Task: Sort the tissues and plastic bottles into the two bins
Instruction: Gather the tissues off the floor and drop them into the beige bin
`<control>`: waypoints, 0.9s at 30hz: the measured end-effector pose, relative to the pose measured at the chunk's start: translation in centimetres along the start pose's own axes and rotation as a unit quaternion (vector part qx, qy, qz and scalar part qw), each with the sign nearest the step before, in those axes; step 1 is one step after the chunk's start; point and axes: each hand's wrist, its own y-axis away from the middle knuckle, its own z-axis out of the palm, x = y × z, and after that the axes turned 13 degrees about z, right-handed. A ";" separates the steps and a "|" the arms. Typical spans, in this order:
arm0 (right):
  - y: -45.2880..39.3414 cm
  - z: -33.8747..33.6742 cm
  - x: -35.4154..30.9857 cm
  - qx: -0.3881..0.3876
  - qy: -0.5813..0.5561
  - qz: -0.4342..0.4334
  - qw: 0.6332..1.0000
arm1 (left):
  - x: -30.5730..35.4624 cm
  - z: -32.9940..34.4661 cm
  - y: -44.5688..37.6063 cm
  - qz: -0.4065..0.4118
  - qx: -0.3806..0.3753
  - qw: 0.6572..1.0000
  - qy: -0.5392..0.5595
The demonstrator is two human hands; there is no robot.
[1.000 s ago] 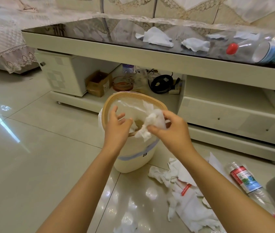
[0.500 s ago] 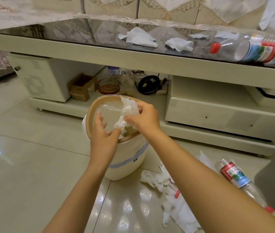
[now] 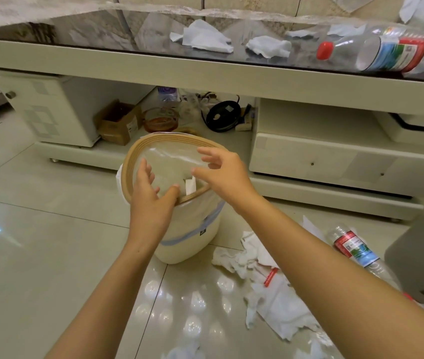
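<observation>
A cream bin with a tan rim and a clear liner stands on the floor before the low table. A white tissue lies inside it. My left hand hovers over the bin's near rim with relaxed fingers, holding nothing. My right hand is above the bin's right side, fingers spread, empty. Crumpled tissues lie on the floor to the right of the bin, beside a plastic bottle. On the table top lie two tissues and another bottle.
A grey bin shows at the right edge. The low cream table has a shelf with a cardboard box, a glass bowl and a black cable coil. Glossy tiled floor spreads to the left.
My right hand has let go of the tissue, which now lies in the bin. Both hands have opened above the rim.
</observation>
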 end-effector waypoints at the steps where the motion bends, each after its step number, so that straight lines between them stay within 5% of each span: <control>1: 0.6 -0.8 0.5 -0.007 -0.002 -0.004 1.000 | 0.1 0.0 0.2 0.001 0.001 1.000 0.006; 6: 2.8 -4.5 4.8 0.019 0.050 0.008 0.999 | 1.0 0.4 2.4 0.082 0.029 0.996 -0.017; 12: 4.2 -7.5 10.3 0.008 0.123 0.065 0.990 | 0.9 2.8 6.0 0.167 -0.033 0.981 -0.094; 20: 6.0 -11.1 16.6 -0.027 0.232 0.120 0.965 | -2.3 6.6 9.6 0.033 -0.205 0.966 -0.154; 27: 5.8 -12.6 21.0 -0.023 0.238 0.152 0.959 | -8.1 10.7 10.8 -0.004 -0.397 0.875 -0.277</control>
